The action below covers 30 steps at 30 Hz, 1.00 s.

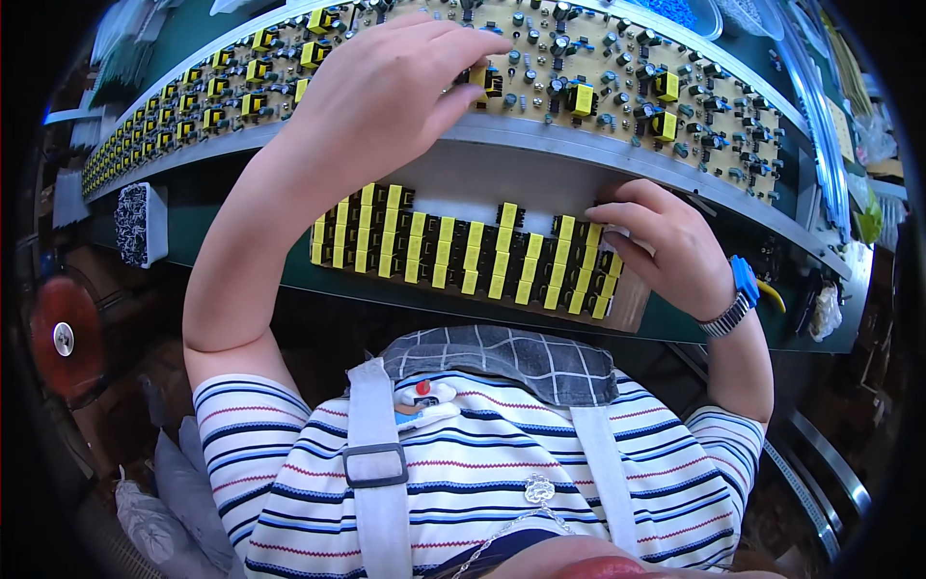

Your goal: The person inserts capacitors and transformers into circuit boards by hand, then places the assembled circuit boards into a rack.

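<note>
My left hand (386, 82) reaches over the circuit board panel (540, 101). Its thumb and fingers close around a yellow-and-black transformer (479, 79) at the board's surface; whether its pins are seated is hidden. Below the panel, rows of similar transformers (473, 259) stand packed in a shallow tray (632, 299). At the right end of those rows is my right hand (661, 232), its thumb and fingertips pinched on a transformer (592, 234). More yellow transformers (217, 89) sit on the panel's left part, with a few on its right among small capacitors.
A metal rail (598, 140) runs along the panel's near edge. A white box of small dark parts (143, 225) stands at left, and a tub of blue parts (675, 14) at the far right. Metal strips (820, 125) lie at right. A red round fan-like object (66, 336) is lower left.
</note>
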Tool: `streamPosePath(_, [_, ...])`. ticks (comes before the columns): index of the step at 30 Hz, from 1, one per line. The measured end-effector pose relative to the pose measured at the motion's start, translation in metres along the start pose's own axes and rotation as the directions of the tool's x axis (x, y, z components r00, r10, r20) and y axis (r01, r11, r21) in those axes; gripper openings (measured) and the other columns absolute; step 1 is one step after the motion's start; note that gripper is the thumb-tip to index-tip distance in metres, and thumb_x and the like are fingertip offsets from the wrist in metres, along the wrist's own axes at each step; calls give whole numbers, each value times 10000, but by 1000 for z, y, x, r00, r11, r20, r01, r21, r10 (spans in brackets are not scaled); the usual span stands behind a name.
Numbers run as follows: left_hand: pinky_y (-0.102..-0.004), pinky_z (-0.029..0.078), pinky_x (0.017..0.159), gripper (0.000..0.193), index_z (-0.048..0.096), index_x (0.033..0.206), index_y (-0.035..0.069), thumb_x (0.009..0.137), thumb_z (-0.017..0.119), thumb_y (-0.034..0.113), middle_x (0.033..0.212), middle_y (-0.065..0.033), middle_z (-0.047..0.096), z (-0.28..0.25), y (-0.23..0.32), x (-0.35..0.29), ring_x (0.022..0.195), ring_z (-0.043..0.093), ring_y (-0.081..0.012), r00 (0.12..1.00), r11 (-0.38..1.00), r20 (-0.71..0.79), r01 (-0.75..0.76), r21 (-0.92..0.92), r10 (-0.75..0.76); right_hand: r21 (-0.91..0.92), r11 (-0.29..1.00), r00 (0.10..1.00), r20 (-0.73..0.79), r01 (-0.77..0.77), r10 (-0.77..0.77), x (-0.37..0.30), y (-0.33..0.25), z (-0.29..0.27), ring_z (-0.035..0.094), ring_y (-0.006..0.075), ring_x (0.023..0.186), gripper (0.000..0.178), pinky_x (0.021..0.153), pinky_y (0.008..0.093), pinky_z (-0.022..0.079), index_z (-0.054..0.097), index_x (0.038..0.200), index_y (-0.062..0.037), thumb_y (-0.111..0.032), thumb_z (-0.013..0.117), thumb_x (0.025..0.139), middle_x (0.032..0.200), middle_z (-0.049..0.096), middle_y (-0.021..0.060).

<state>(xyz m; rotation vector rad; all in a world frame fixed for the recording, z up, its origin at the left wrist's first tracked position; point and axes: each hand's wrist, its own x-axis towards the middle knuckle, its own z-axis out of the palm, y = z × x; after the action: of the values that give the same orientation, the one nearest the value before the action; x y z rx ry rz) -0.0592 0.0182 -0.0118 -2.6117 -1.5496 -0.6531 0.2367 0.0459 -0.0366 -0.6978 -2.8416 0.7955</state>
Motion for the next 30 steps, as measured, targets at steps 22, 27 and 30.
streamPosePath(22, [-354,502,798,245,608,1032,47,791,651,55,1005,-85,583,15,48,-34,943,586,-258,853,962,512,53,-268,96,-216,975,927,-374,-51,-34,93,-9,-48,656,236,863,310,759,319,528,613,1087,-60,-72,684,785,930,674,101])
streamPosePath(27, [-361,504,796,234,603,1030,32,799,634,44,972,-91,585,15,38,-36,933,587,-267,836,922,544,155,-356,69,-350,936,949,-285,30,-137,102,1,-43,667,224,911,419,775,309,542,552,1183,-86,-72,701,791,986,681,97])
streamPosePath(30, [-358,506,797,210,601,1010,21,803,629,41,960,-102,591,12,38,-36,912,594,-279,846,898,531,199,-393,45,-305,952,947,-294,36,-130,101,3,-43,667,228,908,399,770,309,542,559,1163,-78,-79,703,791,983,680,97])
